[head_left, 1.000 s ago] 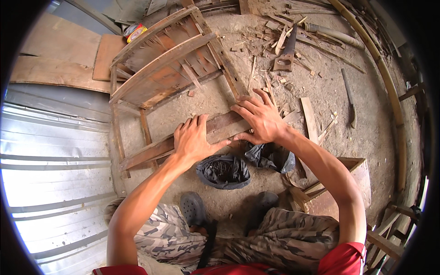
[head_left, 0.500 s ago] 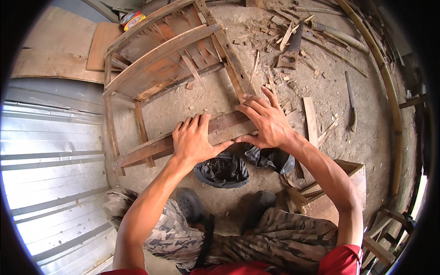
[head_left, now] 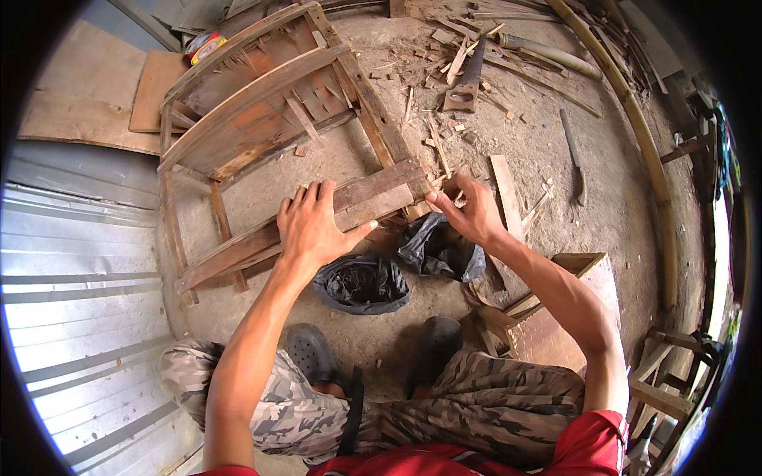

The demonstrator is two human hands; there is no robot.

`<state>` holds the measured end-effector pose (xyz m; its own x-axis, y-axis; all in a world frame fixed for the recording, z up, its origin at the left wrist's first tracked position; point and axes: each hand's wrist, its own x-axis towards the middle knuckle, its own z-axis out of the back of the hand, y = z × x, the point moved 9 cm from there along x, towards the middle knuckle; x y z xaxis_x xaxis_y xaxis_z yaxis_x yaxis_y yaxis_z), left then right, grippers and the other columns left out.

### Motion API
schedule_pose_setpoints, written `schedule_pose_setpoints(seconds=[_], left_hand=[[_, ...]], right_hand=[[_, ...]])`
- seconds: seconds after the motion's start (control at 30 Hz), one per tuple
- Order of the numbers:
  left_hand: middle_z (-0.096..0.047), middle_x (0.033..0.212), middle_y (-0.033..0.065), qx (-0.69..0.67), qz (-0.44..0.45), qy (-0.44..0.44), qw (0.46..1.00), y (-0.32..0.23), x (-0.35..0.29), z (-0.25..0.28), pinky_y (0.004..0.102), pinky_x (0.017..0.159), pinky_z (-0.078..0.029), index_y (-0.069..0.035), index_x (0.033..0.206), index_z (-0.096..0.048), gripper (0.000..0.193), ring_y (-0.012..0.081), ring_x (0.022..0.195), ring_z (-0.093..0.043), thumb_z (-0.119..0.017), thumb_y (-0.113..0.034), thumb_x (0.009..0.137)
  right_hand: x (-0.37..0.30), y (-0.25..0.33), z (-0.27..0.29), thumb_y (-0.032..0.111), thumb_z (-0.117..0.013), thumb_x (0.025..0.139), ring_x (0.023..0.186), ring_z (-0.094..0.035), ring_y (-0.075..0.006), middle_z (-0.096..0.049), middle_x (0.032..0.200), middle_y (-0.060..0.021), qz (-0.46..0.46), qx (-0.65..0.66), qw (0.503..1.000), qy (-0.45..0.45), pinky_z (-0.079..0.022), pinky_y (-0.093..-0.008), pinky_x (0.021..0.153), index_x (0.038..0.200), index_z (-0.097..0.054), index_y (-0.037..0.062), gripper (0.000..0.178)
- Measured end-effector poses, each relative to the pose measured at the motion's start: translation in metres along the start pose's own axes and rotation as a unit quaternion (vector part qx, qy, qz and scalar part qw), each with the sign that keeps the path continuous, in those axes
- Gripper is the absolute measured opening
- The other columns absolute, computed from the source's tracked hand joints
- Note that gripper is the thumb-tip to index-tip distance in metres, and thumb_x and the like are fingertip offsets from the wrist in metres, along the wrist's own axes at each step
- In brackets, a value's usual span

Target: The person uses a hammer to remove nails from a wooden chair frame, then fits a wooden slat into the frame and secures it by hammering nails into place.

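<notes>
A weathered wooden chair frame lies on the dirt floor in front of me. My left hand rests flat, fingers spread, on its near rail, thumb along the rail's near edge. My right hand hovers at the right end of that rail, off the wood, fingertips pinched together. Whether it holds something small is unclear. Two crumpled black plastic bags lie just below the rail, between my hands and my shoes.
A handsaw and a long knife lie among wood scraps beyond the frame. A short plank lies by my right hand. There is a wooden box at right, corrugated metal sheet at left, and a round tin far left.
My right hand lifted off the rail, where it lay flat, and drew back to the rail's right end with fingers pinched. My left hand stays pressed on the rail.
</notes>
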<state>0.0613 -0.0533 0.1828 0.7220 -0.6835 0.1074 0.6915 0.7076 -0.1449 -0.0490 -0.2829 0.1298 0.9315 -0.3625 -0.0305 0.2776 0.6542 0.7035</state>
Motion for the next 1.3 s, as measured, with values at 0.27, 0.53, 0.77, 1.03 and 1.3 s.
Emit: schedule_pose_setpoints(seconds=[0.27,0.53,0.77,1.03,1.3], left_hand=[[-0.066,0.111,0.0180,-0.002,-0.012,-0.019,1.000,0.001,-0.002,-0.001,0.0514,0.093,-0.044,-0.002,0.121,-0.055,0.088,0.0354,0.107,-0.063,-0.078,-0.067,0.068],[-0.066,0.117,0.0166,-0.030,0.017,0.034,0.999,0.006,0.002,-0.002,0.0542,0.099,-0.042,-0.003,0.124,-0.056,0.089,0.0332,0.114,-0.061,-0.080,-0.065,0.066],[-0.067,0.114,0.0162,-0.067,0.020,0.039,0.997,0.007,0.004,-0.002,0.0542,0.098,-0.043,-0.003,0.123,-0.058,0.088,0.0331,0.111,-0.062,-0.081,-0.065,0.064],[-0.064,0.123,0.0147,-0.033,0.009,0.033,0.999,0.003,0.003,-0.004,0.0546,0.104,-0.039,-0.005,0.130,-0.054,0.089,0.0328,0.117,-0.059,-0.082,-0.061,0.065],[-0.054,0.141,0.0105,-0.057,-0.096,-0.032,0.993,-0.013,0.005,0.003,0.0503,0.106,-0.036,-0.022,0.149,-0.046,0.092,0.0302,0.126,-0.054,-0.084,-0.049,0.069]], right_hand=[[-0.032,0.036,-0.086,0.064,-0.058,0.094,0.087,-0.070,-0.0230,-0.069,0.108,-0.0193,-0.189,0.444,0.852,0.204,-0.060,-0.0359,0.072,0.112,-0.065,-0.0094,0.076],[-0.028,0.042,-0.102,0.051,-0.058,0.099,0.083,-0.071,-0.0238,-0.069,0.097,-0.0163,-0.260,0.561,0.784,0.061,-0.059,-0.0383,0.073,0.107,-0.059,-0.0073,0.059],[-0.037,0.058,-0.108,0.042,-0.061,0.099,0.067,-0.060,-0.0122,-0.061,0.082,-0.0056,-0.277,0.584,0.742,-0.179,-0.057,-0.0303,0.062,0.097,-0.060,-0.0018,0.044],[-0.041,0.063,-0.118,0.030,-0.062,0.099,0.056,-0.047,-0.0064,-0.058,0.074,0.0014,-0.281,0.638,0.660,-0.281,-0.037,-0.0251,0.052,0.093,-0.066,0.0024,0.029],[-0.037,0.062,-0.120,0.030,-0.061,0.100,0.058,-0.047,-0.0055,-0.058,0.071,0.0024,-0.244,0.644,0.669,-0.280,-0.037,-0.0249,0.052,0.094,-0.066,0.0017,0.029]])
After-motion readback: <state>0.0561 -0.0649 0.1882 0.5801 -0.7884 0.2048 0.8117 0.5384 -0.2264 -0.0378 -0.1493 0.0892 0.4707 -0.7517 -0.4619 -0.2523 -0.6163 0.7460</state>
